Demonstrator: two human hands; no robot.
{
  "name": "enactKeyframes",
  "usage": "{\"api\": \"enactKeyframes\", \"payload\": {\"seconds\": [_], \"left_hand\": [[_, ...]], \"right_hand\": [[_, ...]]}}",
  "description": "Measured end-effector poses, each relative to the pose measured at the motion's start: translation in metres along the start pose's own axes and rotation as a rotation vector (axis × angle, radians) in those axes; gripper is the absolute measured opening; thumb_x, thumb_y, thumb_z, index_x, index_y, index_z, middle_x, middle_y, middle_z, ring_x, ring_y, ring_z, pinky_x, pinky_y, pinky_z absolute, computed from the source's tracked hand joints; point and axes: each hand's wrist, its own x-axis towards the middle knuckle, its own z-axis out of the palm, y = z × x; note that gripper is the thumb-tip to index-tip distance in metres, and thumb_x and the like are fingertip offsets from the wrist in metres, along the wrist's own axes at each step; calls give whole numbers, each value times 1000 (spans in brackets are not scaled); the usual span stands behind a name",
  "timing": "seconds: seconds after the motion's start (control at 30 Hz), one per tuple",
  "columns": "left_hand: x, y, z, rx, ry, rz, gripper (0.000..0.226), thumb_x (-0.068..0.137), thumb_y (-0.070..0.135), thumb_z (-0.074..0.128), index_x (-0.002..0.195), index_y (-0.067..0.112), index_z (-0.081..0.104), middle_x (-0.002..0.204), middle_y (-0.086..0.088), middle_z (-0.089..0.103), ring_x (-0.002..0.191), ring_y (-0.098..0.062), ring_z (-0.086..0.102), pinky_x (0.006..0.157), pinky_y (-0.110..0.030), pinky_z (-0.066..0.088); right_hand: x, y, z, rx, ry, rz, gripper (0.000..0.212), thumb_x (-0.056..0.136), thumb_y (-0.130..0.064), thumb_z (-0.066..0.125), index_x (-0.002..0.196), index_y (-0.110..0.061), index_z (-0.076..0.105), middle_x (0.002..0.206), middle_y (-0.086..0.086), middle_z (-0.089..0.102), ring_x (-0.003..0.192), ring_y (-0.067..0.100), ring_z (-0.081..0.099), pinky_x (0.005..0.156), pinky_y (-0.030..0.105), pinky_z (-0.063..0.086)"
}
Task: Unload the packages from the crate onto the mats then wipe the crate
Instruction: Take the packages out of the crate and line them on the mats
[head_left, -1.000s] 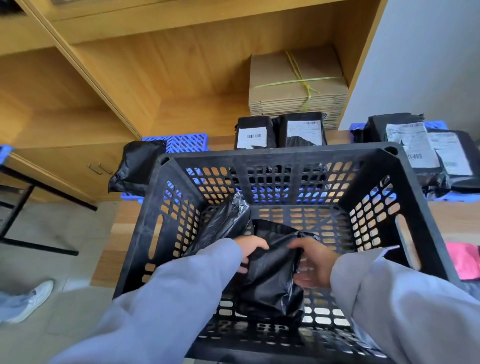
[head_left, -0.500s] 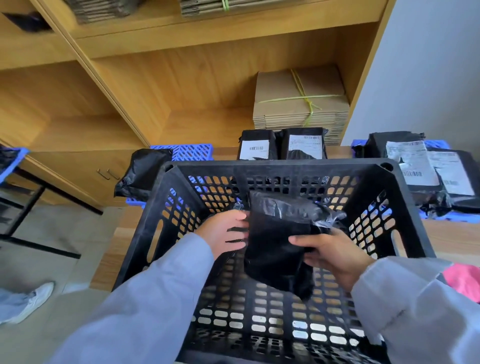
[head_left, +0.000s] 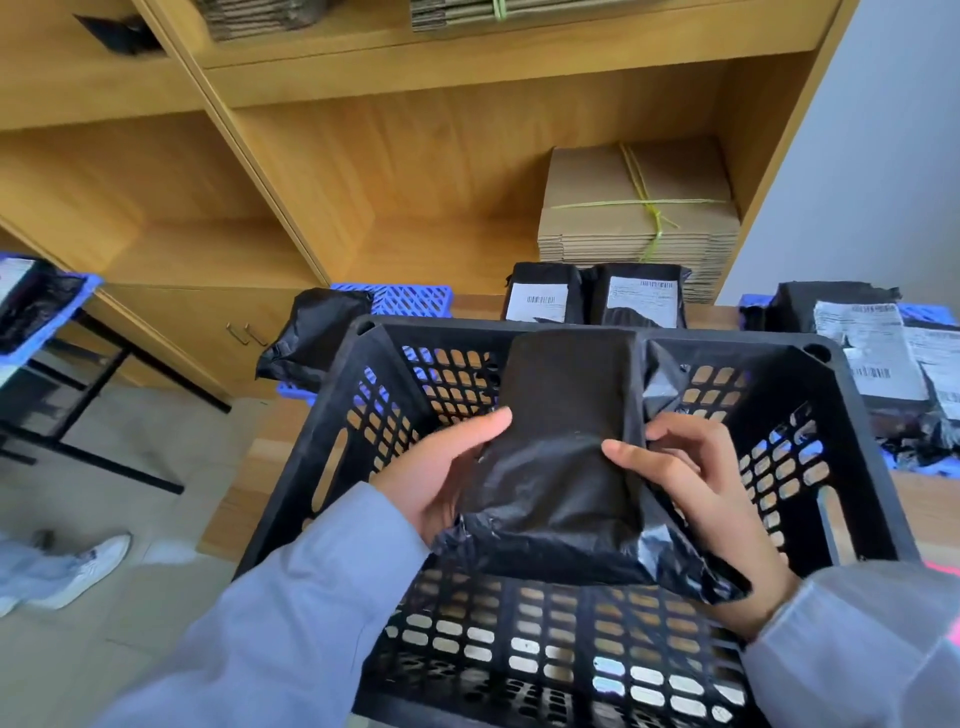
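Observation:
A black perforated plastic crate (head_left: 852, 415) fills the lower middle of the head view. Both my hands hold one black plastic-wrapped package (head_left: 561, 457) above its inside, level with the far rim. My left hand (head_left: 441, 467) grips its left edge and my right hand (head_left: 691, 483) grips its right edge. No other package shows on the crate's floor. A blue mat (head_left: 410, 300) beyond the crate at the left carries a black package (head_left: 311, 338). Two labelled packages (head_left: 592, 299) stand behind the far rim. More labelled packages (head_left: 878, 353) lie on a blue mat at the right.
A wooden shelf unit rises behind, with a tied stack of flat cardboard (head_left: 639, 208) on its lower shelf. A black metal stand with a blue tray (head_left: 47, 312) is at the left. Another person's white shoe (head_left: 88, 566) is on the floor at lower left.
Both hands have lifted the black package from the crate's bottom up to rim height. The view has tilted up, showing more of the shelves.

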Motion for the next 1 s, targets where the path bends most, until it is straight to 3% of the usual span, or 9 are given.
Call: {"api": "enactKeyframes", "payload": {"seconds": [0.1, 0.17, 0.23, 0.33, 0.43, 0.53, 0.73, 0.87, 1.0], "left_hand": [[-5, -3, -3, 19, -27, 10, 28, 65, 29, 79, 90, 15, 79, 95, -10, 73, 94, -30, 64, 109, -53, 38], [-6, -1, -9, 20, -66, 54, 31, 67, 25, 80, 97, 15, 78, 98, -10, 72, 98, -31, 62, 109, -54, 37], [-6, 4, -22, 0, -74, 109, 38, 67, 27, 78, 104, 15, 76, 105, -12, 71, 104, -33, 62, 107, -55, 38], [-8, 18, -37, -49, -77, 182, 34, 72, 23, 74, 106, 18, 75, 110, -12, 71, 105, -33, 65, 101, -51, 47], [-14, 37, -59, -12, -111, 260, 33, 74, 16, 75, 108, 19, 73, 104, -9, 73, 93, -26, 69, 85, -40, 55], [-16, 54, -83, -8, -116, 346, 33, 71, 13, 74, 103, 20, 73, 104, -9, 73, 92, -24, 69, 83, -40, 56], [-11, 81, -142, -41, -111, 435, 43, 72, 15, 76, 114, 21, 67, 107, -2, 73, 96, -19, 70, 75, -31, 58], [1, 98, -200, -266, -189, 427, 65, 73, 24, 73, 135, 18, 54, 129, -10, 63, 118, -28, 61, 96, -49, 51], [21, 95, -239, -566, -188, 315, 72, 67, 46, 83, 126, 14, 59, 128, -14, 63, 115, -30, 63, 93, -52, 52]], "right_hand": [[7, -5, 3, 33, 53, 22, 28, 77, -25, 77, 93, -47, 70, 124, -4, 45, 106, -5, 55, 96, 11, 44], [11, -11, 8, -27, 87, 5, 33, 81, -28, 76, 110, -37, 65, 129, 10, 42, 113, -11, 48, 101, 11, 40], [16, -4, 20, -28, 79, -69, 60, 77, -19, 82, 129, -31, 55, 139, -1, 30, 126, -9, 37, 107, 18, 39], [43, -9, 26, 291, 142, 166, 68, 84, -26, 75, 138, -50, 42, 138, -31, 38, 125, -3, 48, 99, 25, 49], [71, -25, 36, 890, 103, 613, 38, 94, -18, 58, 130, -25, 60, 121, -1, 67, 88, 17, 71, 73, 32, 60], [98, -45, 46, 1208, -104, 846, 49, 94, -42, 43, 119, -10, 71, 117, 18, 69, 97, 30, 70, 80, 43, 60], [160, -91, 103, 1043, -102, 771, 42, 80, -11, 62, 120, 0, 64, 116, 20, 70, 104, 34, 70, 82, 40, 60], [204, -109, 144, 1009, 8, 737, 37, 78, -6, 65, 114, -1, 67, 104, 16, 74, 89, 29, 73, 73, 37, 60], [239, -113, 189, 1035, 107, 762, 31, 88, -4, 61, 119, -4, 65, 108, 14, 74, 96, 29, 73, 76, 44, 61]]}}
